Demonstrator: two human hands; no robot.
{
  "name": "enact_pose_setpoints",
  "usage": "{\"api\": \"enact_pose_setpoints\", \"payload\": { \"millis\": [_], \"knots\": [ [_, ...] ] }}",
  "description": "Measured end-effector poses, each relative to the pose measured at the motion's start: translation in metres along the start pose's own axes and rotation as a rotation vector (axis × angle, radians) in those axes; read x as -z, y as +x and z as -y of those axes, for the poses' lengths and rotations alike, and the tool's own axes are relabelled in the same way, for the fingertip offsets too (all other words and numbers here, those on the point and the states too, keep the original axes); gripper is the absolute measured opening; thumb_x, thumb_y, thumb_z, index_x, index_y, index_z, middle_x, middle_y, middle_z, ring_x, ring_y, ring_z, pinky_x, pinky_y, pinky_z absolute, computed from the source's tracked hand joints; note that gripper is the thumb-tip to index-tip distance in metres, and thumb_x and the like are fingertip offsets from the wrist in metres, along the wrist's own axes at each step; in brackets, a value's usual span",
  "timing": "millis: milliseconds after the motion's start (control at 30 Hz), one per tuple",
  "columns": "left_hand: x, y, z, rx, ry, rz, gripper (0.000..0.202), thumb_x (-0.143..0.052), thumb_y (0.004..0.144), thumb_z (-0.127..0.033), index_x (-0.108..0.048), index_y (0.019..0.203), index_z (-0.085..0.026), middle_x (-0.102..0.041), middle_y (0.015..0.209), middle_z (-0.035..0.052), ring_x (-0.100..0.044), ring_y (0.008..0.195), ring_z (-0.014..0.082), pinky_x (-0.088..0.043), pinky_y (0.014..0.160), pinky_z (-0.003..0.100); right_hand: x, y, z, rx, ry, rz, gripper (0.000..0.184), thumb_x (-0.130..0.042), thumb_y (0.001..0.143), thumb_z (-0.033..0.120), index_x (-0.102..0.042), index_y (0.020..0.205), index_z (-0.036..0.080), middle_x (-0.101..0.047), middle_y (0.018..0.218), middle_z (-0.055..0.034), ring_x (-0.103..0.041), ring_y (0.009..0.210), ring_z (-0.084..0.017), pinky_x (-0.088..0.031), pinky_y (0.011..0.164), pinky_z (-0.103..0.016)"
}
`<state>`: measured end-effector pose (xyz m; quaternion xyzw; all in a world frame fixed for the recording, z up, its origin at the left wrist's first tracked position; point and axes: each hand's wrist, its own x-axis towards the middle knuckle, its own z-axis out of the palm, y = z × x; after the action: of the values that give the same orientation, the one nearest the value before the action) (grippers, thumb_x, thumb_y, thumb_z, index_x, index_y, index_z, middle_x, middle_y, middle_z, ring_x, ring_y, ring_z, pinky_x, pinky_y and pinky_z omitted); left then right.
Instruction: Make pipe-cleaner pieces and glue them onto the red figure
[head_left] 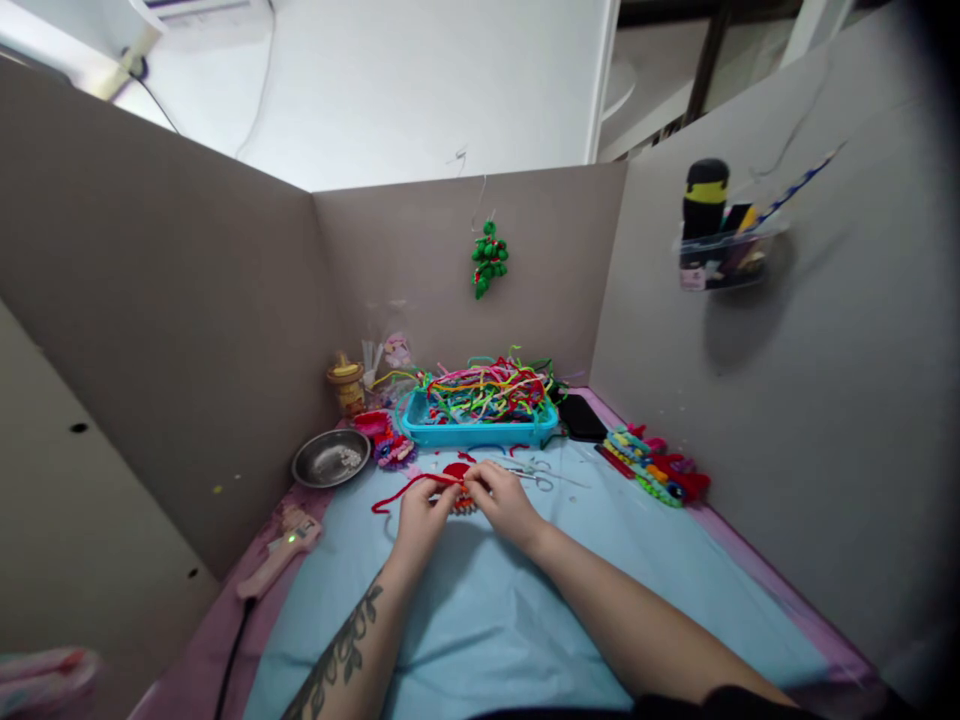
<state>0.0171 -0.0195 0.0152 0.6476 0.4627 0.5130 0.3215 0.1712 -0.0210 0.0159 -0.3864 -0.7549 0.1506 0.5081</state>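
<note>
Left hand [424, 512]: at the centre of the frame, thumb and fingers pinched together on the fuzzy piece [457, 469], seemingly to steady it; whether they grip its body or only the strand cannot be told.
Right hand [501, 500]: just beside the left, fingers curled and pinching the same piece from its other side, perhaps so both hands can work one small spot.
Red strand [396, 498]: trails from the pinch toward centre left, its loose end hanging free, probably kept outward so it stays clear of the fingers.
Piece, its look: small and soft, a rounded red part at the top, orange with pale ridges beneath; the hands cover much of it, so its full shape is hidden.
Blue tray [480, 435]: behind the hands, heaped with coloured fuzzy strands [491, 385], likely set there for easy picking.
Scissors [541, 480]: lying on the bench [525, 630] just right of centre, near the right hand, presumably for quick cutting.
Glue gun [277, 558]: lower left, a green light showing, apparently laid at the edge to leave the middle for handwork.
Metal bowl [309, 455]: centre left, small pale bits inside, its walls probably stopping them scattering.
</note>
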Motion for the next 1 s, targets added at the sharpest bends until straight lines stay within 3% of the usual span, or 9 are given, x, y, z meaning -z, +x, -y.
{"api": "enact_pose_setpoints", "payload": {
  "millis": [167,433,567,700,800,1000],
  "knots": [
    [0.001,-0.004,-0.001,-0.123,0.112,0.027,0.018,-0.054,0.079,-0.03,-0.066,0.078,-0.016,-0.066,0.073,0.0056,-0.062,0.068,0.0167,-0.05,0.057,0.024,0.004,0.003,0.001,0.043,-0.048,0.079,0.013,-0.047,0.083,0.014,-0.056,0.076,0.019,-0.056,0.074,-0.0021,-0.052,0.072,-0.015,-0.04,0.068,-0.025],
    [0.008,-0.006,0.002,-0.306,0.38,0.172,0.013,-0.052,0.08,-0.021,-0.064,0.079,-0.02,-0.065,0.079,0.0027,-0.06,0.073,0.0149,-0.047,0.071,0.026,0.014,0.006,0.001,0.071,-0.076,0.316,0.016,-0.047,0.078,0.007,-0.059,0.078,0.018,-0.061,0.079,-0.0034,-0.055,0.077,-0.015,-0.042,0.072,-0.027],
    [0.01,-0.002,0.001,-0.212,0.244,0.136,0.015,-0.053,0.08,-0.027,-0.064,0.076,-0.018,-0.064,0.075,0.0024,-0.058,0.067,0.0138,-0.047,0.061,0.023,0.008,0.005,-0.001,-0.086,0.126,0.18,0.012,-0.05,0.079,0.015,-0.062,0.082,0.017,-0.062,0.079,-0.0026,-0.056,0.073,-0.014,-0.044,0.069,-0.026],
    [0.013,0.006,-0.003,-0.053,0.044,-0.026,0.021,-0.055,0.078,-0.035,-0.061,0.071,-0.016,-0.06,0.065,0.0009,-0.055,0.059,0.0123,-0.044,0.054,0.021,0.001,0.007,-0.004,-0.326,0.403,0.034,0.023,-0.057,0.076,0.026,-0.061,0.097,0.016,-0.064,0.076,-0.0016,-0.058,0.067,-0.013,-0.046,0.063,-0.025],
    [0.018,0.009,-0.013,0.019,-0.064,-0.105,0.024,-0.057,0.076,-0.038,-0.06,0.071,-0.015,-0.059,0.061,-0.0005,-0.052,0.054,0.011,-0.042,0.052,0.021,0.006,0.012,-0.002,-0.403,0.506,-0.002,0.021,-0.062,0.072,0.03,-0.064,0.086,0.015,-0.066,0.076,-0.0025,-0.059,0.067,-0.013,-0.046,0.063,-0.026],
    [0.026,0.009,-0.053,0.006,-0.1,-0.072,0.025,-0.06,0.074,-0.039,-0.061,0.069,-0.015,-0.06,0.063,-0.0007,-0.051,0.051,0.0101,-0.042,0.051,0.021,0.023,0.029,0.036,-0.482,0.631,-0.008,0.023,-0.067,0.065,0.031,-0.067,0.08,0.014,-0.064,0.065,0.0001,-0.053,0.054,-0.01,-0.04,0.051,-0.022]
  ]
}}
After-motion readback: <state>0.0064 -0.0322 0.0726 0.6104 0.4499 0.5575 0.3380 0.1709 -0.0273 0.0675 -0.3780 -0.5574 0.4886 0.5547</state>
